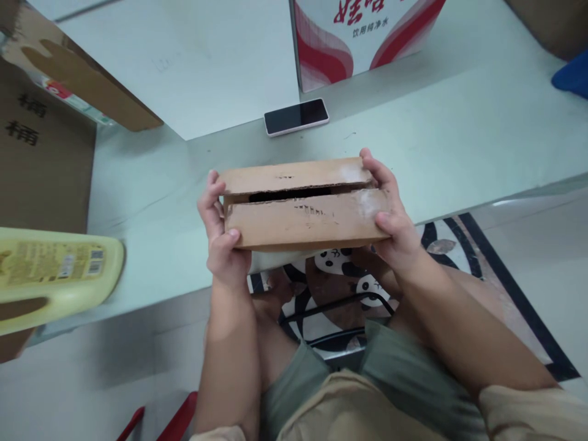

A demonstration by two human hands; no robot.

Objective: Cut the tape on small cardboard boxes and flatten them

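A small brown cardboard box (301, 205) is held over the near edge of a pale green table (459, 147). Its two top flaps nearly meet, with a dark slit between them. My left hand (219, 229) grips the box's left end, thumb on the near flap and fingers curled round the side. My right hand (390, 211) grips the right end, with the fingers over the far flap and the thumb on the near one.
A white-edged phone (296, 116) lies face up behind the box. A red-and-white carton (358, 33) stands at the back. Large brown cartons (41, 141) stand at the left, and a yellow plastic jug (55, 272) lies at the left edge. A blue object (572, 76) sits far right.
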